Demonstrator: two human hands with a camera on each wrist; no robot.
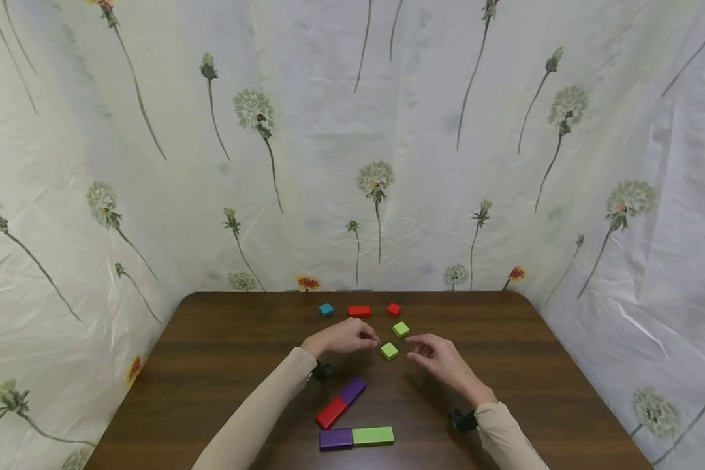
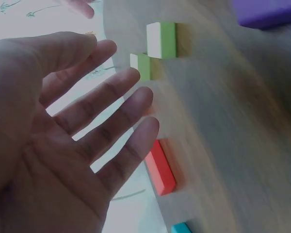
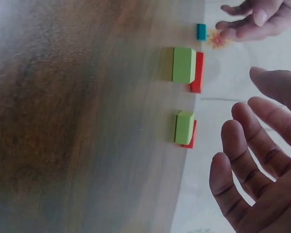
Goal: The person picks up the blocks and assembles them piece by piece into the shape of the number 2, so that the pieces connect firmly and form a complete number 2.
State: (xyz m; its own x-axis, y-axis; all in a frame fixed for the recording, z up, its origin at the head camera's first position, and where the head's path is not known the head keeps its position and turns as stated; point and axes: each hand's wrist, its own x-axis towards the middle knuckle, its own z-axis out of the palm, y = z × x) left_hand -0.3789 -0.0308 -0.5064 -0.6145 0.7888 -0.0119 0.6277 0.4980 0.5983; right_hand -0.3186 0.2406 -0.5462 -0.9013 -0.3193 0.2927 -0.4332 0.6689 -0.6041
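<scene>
Two small light green blocks, a nearer one (image 1: 390, 351) and a farther one (image 1: 401, 329), lie between the hands. My left hand (image 1: 345, 335) is just left of the nearer block, and its wrist view shows the fingers (image 2: 121, 121) loosely extended with nothing held. On the other side, my right hand (image 1: 440, 359) hovers with relaxed fingers and an empty palm, its fingertips closest to the two green blocks. Behind them sit a red bar (image 1: 359, 311), a small red block (image 1: 393, 309) and a small blue block (image 1: 326, 309).
Nearer the body, a purple block (image 1: 352, 390) and a red block (image 1: 331, 412) lie end to end on a slant. In front of these, a purple block (image 1: 336, 439) meets a green bar (image 1: 373, 436). A flowered curtain (image 1: 317, 163) surrounds the dark wooden table (image 1: 211, 365).
</scene>
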